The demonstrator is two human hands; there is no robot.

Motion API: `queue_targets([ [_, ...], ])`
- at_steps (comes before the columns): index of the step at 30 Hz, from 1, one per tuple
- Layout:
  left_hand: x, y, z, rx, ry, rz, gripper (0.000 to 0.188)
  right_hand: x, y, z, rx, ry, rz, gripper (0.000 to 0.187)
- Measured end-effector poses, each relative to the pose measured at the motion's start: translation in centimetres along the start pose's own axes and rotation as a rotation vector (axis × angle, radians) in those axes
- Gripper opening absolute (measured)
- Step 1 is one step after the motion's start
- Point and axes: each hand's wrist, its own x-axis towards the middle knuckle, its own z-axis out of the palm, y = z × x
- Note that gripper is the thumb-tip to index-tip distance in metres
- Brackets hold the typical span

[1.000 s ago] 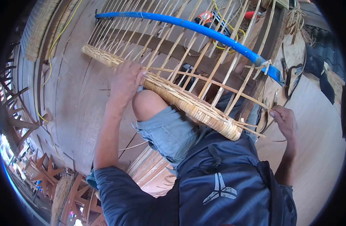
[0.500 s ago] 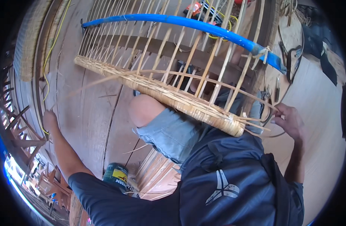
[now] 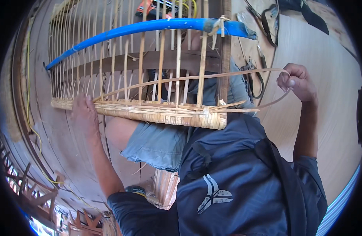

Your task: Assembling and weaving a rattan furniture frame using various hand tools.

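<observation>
Desk: What's different on the head feed?

Remote: The left hand (image 3: 85, 112) has come back. Half a second ago I had it well out to the left, away from the weaving; now it is up against the woven band (image 3: 157, 114), at the foot of the rods (image 3: 203, 59).

Desk: And the grip?

Remote: The right hand (image 3: 301, 84) I'm sure of: it pinches a thin strip (image 3: 244, 71) between thumb and fingers, out past the band's right end. The left is blurred from where I sit, so I can't tell whether its fingers clamp anything or only rest on the band.

Desk: Where does the strip run?

Remote: From beside the left hand, it climbs across the rods to the right hand, then doubles back in a loop towards the band's right end (the blue tube (image 3: 161, 24) lies further up, tied near its right end). The band crosses in front of the shorts (image 3: 157, 141) and sits more level in my view than it did.

Desk: Meaning what for the weave?

Remote: I'd judge the strip isn't drawn down yet: it stands above the band over most of its run, with a hand now near each end of that run
</observation>
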Motion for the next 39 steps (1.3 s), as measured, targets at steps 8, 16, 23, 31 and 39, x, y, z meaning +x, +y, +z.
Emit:
queue_targets([
  [8,0.9,-13.5,1.5,0.331,-0.331,-0.527,0.038,1.6,1.8,3.1,0.173,-0.349,0.175,0.027],
  [16,-2.3,7.3,-8.3,-0.36,0.003,0.072,0.028,1.2,8.2,4.9,0.503,-0.467,0.073,0.048],
  [23,-6.9,28.4,-14.5,-0.493,-0.354,0.39,0.055,-0.3,11.7,5.0,0.48,-0.589,-0.043,0.03],
  [31,-10.2,33.6,-14.7,-0.274,-0.335,0.141,0.063,-0.8,13.5,6.4,0.477,-0.623,-0.317,0.015],
  [39,-13.5,33.7,-10.8,-0.299,0.026,0.014,0.059,-0.9,14.4,8.3,0.604,-0.719,-0.386,0.012],
])
